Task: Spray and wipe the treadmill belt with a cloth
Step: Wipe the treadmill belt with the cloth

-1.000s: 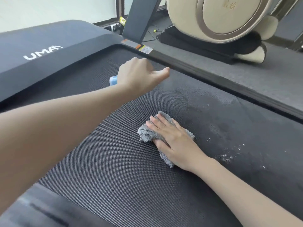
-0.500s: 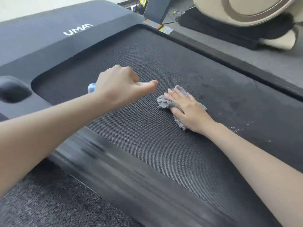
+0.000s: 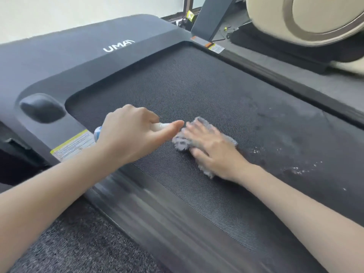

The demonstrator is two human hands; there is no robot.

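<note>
Both my forearms reach forward from the near edge, the left one crossing over the side rail (image 3: 157,209) and the right one lying low over the treadmill belt (image 3: 197,91). My left hand (image 3: 134,133) hovers just above the belt with its back turned up. Its fingers are curled round a small spray bottle (image 3: 97,133), whose blue end sticks out on the left while a white part shows under my thumb, which stretches out to the right. My right hand (image 3: 214,152) lies flat, palm down, fingers straight and slightly spread, pressing the grey fluffy cloth (image 3: 182,142) onto the belt near its left side. The cloth shows past my fingertips and along the thumb side of my palm, and it is blurred. My left thumb tip comes just beside the far corner of the cloth; I cannot tell if it touches. White specks (image 3: 299,170) lie on the belt to the right of my wrist, with a dull smeared patch beyond them. A second ago my left hand was further up the belt, well apart from the cloth; now the two hands sit close together, and the cloth lies nearer the left rail than it did
</note>
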